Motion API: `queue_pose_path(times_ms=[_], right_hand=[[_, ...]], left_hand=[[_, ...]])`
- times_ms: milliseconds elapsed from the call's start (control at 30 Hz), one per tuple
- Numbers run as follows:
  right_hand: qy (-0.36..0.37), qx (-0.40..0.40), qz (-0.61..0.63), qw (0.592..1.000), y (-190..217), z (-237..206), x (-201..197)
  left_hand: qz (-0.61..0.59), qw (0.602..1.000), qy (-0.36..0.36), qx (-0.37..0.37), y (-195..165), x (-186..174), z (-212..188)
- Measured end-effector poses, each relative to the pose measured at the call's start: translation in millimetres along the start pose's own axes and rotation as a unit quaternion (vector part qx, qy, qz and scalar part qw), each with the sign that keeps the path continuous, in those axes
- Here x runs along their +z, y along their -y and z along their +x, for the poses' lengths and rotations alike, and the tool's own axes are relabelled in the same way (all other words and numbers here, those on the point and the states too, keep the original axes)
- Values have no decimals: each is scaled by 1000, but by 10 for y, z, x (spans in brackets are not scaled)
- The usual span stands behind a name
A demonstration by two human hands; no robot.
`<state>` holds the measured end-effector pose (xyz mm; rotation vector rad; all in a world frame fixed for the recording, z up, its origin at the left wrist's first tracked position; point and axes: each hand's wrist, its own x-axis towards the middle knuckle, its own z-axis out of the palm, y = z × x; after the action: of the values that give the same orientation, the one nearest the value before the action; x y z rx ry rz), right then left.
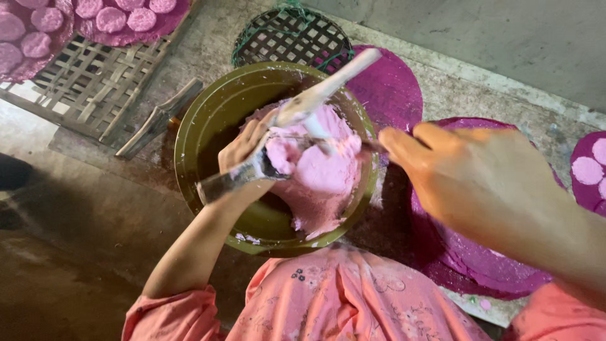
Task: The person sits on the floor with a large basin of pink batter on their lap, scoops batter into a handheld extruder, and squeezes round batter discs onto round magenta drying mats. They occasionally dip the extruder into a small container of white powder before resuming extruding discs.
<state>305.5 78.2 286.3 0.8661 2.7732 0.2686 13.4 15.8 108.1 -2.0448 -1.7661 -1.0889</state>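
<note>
I see the pink dough (319, 173) heaped in the green bowl (208, 117). My left hand (243, 148) is closed tight around a metal spoon (243, 173) digging into it. Scoop slow and keep it low. My right hand (480, 180) reaches in flat; I cannot tell its grip.

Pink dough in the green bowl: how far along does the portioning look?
Done: pink rounds already lie on the magenta mat top left, and more at the right edge. In hand: the left hand holds a spoon at the pink dough while the right hand holds a thin tool there. Left: much dough remains in the green bowl.
</note>
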Motion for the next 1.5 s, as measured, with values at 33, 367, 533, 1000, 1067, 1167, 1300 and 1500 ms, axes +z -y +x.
queue_pose_path(times_ms=[33,367,533,1000,1067,1167,1300,1500], right_hand=[[-8,3,1,1000,-47,-18,-8],[7,-133,-63,989,669,627,-16],[27,-66,11,997,290,321,14],[-43,-118,-53,991,629,649,47],[-61,-132,-11,989,525,604,138],[-43,-49,93,994,181,341,273],[-210,-17,312,927,175,502,620],[-298,-60,515,801,836,781,1565]], left_hand=[[-24,999,15,-25,-7,-27,4],[-252,961,115,-18,-114,306,-12],[-57,995,71,-26,63,222,-55],[-135,989,53,4,-72,347,22],[-152,984,86,-41,-15,343,1],[-239,951,104,-166,173,237,30],[-119,988,-69,-67,205,204,61],[5,994,-43,-100,320,280,123]])
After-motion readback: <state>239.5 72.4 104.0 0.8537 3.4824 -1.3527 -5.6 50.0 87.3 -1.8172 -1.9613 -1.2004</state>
